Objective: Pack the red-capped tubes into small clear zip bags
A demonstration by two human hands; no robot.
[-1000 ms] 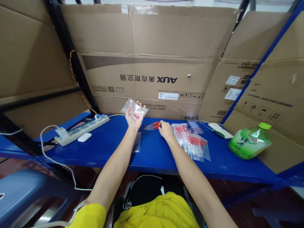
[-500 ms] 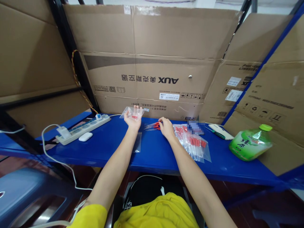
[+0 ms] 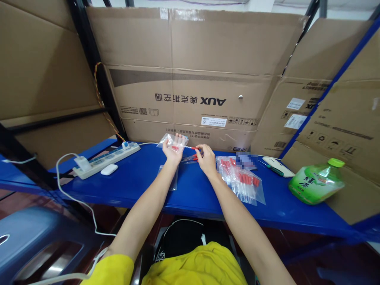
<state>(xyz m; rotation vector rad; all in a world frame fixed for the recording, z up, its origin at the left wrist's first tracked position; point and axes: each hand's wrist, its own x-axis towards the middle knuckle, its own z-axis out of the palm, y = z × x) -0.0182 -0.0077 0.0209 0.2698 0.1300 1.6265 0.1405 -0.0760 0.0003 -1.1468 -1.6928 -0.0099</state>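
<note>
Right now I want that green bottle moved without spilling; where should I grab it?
Grip the green bottle around its body, coming from above: it lies tilted on its side against the cardboard box, cap up and to the right, so the broad flank is the exposed part.

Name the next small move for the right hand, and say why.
Probably slide the red-capped tube on into the small clear bag: the right hand holds it pointed at the bag, which the left hand holds up with one red piece inside.

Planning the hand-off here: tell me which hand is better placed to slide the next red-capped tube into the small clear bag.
Right, probably. The right hand already pinches a red-capped tube aimed at the small clear bag, and more loose tubes lie just beside it. The left hand is occupied holding that bag up.
</note>
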